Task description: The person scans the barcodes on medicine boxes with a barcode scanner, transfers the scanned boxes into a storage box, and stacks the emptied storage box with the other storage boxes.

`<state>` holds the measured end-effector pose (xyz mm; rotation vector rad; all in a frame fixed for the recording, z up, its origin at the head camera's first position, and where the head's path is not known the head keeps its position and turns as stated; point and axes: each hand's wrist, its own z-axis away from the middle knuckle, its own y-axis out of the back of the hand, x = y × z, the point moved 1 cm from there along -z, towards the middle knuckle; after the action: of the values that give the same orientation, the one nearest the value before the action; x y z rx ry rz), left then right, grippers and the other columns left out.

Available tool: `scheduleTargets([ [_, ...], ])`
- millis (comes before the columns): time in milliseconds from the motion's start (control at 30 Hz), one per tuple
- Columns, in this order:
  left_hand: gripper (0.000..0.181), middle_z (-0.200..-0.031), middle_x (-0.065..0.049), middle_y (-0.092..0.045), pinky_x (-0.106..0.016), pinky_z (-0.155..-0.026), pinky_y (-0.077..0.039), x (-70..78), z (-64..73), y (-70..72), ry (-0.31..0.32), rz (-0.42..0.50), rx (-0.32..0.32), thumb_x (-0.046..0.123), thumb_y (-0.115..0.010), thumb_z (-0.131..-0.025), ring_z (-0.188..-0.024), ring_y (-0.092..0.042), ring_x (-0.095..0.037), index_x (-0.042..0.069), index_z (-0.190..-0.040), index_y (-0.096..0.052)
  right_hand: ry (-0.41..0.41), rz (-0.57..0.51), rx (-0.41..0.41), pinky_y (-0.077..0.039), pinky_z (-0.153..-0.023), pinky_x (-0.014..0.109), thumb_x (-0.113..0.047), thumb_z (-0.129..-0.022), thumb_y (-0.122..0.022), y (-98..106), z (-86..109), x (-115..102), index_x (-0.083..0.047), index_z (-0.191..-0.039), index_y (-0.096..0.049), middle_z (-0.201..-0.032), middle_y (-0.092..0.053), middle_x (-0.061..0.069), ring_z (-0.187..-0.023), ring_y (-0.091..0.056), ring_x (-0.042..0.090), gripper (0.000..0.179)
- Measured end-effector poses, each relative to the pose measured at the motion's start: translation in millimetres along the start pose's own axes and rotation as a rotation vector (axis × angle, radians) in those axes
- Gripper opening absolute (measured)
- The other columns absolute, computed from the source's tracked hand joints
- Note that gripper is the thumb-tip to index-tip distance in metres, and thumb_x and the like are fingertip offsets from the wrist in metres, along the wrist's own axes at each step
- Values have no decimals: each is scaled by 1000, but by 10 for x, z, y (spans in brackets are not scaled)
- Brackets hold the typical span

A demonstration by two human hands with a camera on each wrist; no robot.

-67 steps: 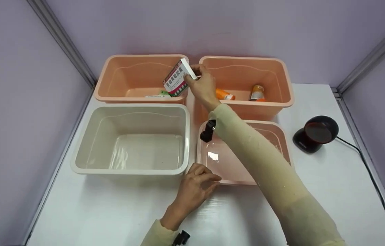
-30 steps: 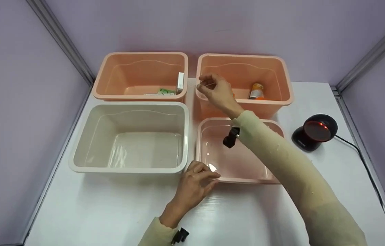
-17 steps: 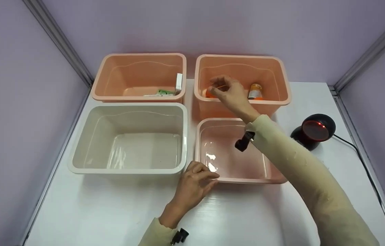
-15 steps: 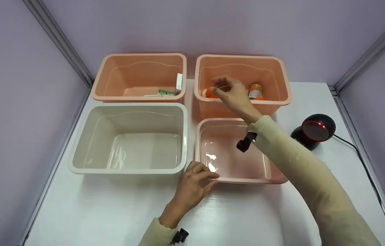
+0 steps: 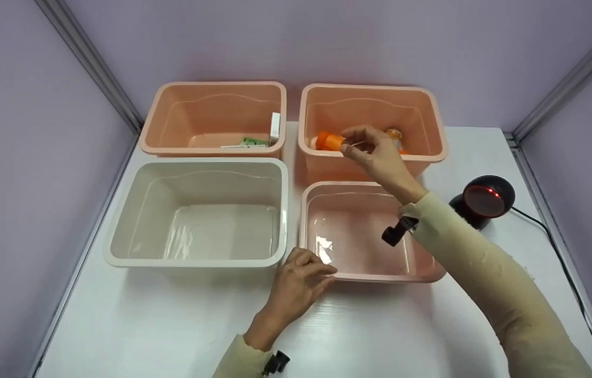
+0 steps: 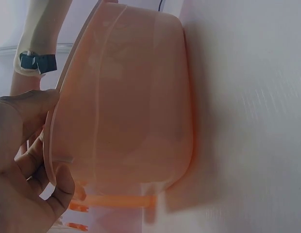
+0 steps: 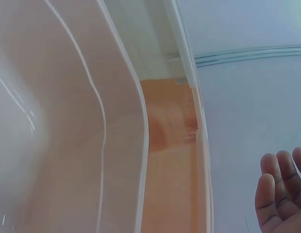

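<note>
My left hand pinches the front left corner rim of the front pink bin; the left wrist view shows its fingers on both sides of that rim. Over the back right orange bin hovers my right hand, fingers loosely bent with nothing held. An orange bottle lies in that bin, just left of the fingertips. Behind the hand, a second bottle with a gold-coloured cap is partly hidden. In the right wrist view, the right fingers hold nothing.
At back left, another orange bin contains a white box standing against its side and a green-and-white box. A white bin stands in front of it. A black scanner with a cable is at right.
My right hand let go of the white medicine box into the back left bin, then moved right over the back right bin. The scanner's red light came on. My left hand stayed put.
</note>
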<state>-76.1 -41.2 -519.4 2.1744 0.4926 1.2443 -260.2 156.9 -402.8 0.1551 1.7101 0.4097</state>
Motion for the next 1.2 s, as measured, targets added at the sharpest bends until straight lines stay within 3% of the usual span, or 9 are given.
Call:
scheduleTargets([
  [367, 12, -89, 11, -63, -32, -89, -47, 2, -6, -13, -4, 6, 2, 31, -80, -84, -99, -56, -10, 25, -95, -79, -13, -21, 11, -55, -72, 19, -21, -94, -70, 286, 152, 109, -6, -121, -63, -103, -65, -1, -90, -66, 12, 32],
  [800, 12, -89, 9, -63, -31, -89, -48, 4, -11, -3, -20, -9, -6, 32, -78, -86, -99, -57, -11, 26, -96, -79, -12, -92, 42, -57, -81, 20, -18, -95, -69, 560, 362, 228, 0, -122, -61, -101, -65, -1, -91, -65, 10, 33],
  [967, 12, -90, 9, -64, -32, -90, -48, -4, -9, 14, -8, -3, -19, 33, -78, -86, -100, -57, -11, 26, -96, -79, -4, -98, 78, -57, -77, 19, -19, -95, -69, 656, 412, 293, -4, -119, -65, -98, -67, -3, -88, -66, 11, 28],
  [1200, 12, -90, 10, -63, -30, -87, -48, -4, 0, 17, 23, 17, -36, 31, -78, -86, -100, -55, -10, 25, -97, -79, -74, -54, 113, -54, -68, 20, -28, -94, -70, 834, 514, 415, -7, -121, -63, -98, -67, -1, -84, -68, 15, 35],
])
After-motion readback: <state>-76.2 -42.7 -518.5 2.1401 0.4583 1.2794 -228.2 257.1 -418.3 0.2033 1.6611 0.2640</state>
